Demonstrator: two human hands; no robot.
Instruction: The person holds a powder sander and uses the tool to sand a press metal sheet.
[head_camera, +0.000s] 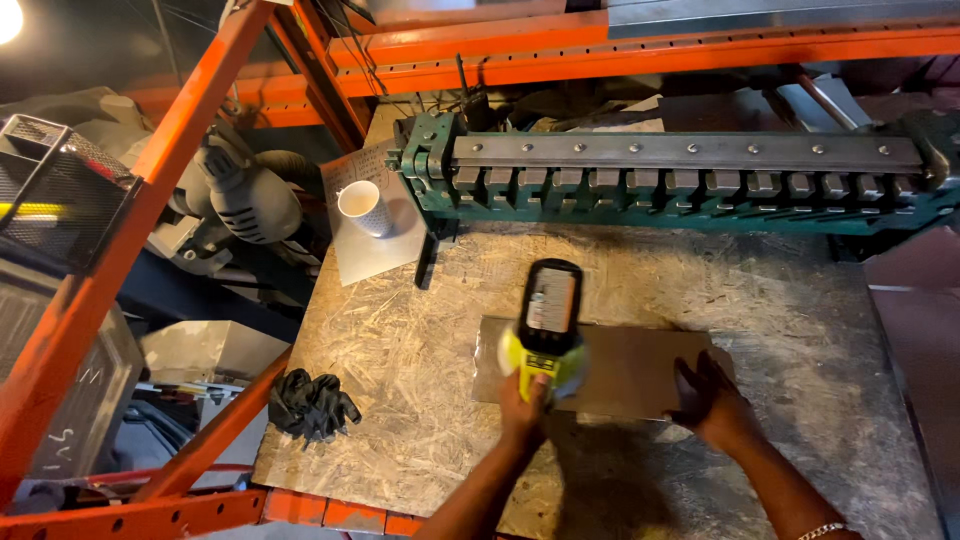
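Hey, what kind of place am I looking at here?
Likely a metal workshop: a green sheet-metal brake on a chipboard bench, orange racking, and the left hand running a yellow sander over a metal sheet.

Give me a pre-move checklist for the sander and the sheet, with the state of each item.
1. Left hand grips the sander: ok, fingers wrap its rear.
2. Right hand steadies the sheet: ok, it presses flat on the right edge.
3. Sheet lies flat on the bench: ok, no lifted corner shows.
4. Sander pad flat on the sheet: cannot tell, the body hides it.
5. Cup out of the way: ok, it stands apart at the far left.
6. Gloves worn: not ok, they lie on the bench and both hands are bare.
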